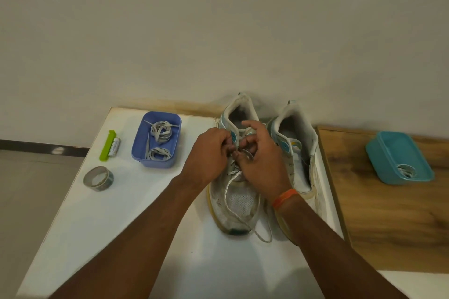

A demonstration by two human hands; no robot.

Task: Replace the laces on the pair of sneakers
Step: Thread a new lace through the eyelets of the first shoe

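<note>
Head view: two sneakers side by side on the white table (102,221), heels toward the wall. Left sneaker (234,204) under both hands, right sneaker (297,150) just beside it, apparently without a lace in its upper eyelets. Left hand (207,153) curled, pinching the lace (230,198) near the upper eyelets; right hand (261,162) likewise curled, fingers pinching the same lace at the tongue. Loose end of that lace trailing down over the toe and onto the table.

To the left, a blue tub (138,150) with coiled laces (161,132) inside, near a tape roll (98,178) and a green clip (107,144). Well apart on the right, a teal tub (379,153) on a wooden board (388,226).

Lace likely light, limp and flat, prone to twisting and slipping through the eyelets; best taken near the stiff tip for threading. Sneaker soft in the upper, firmer at the sole, light enough to shift unless steadied.
</note>
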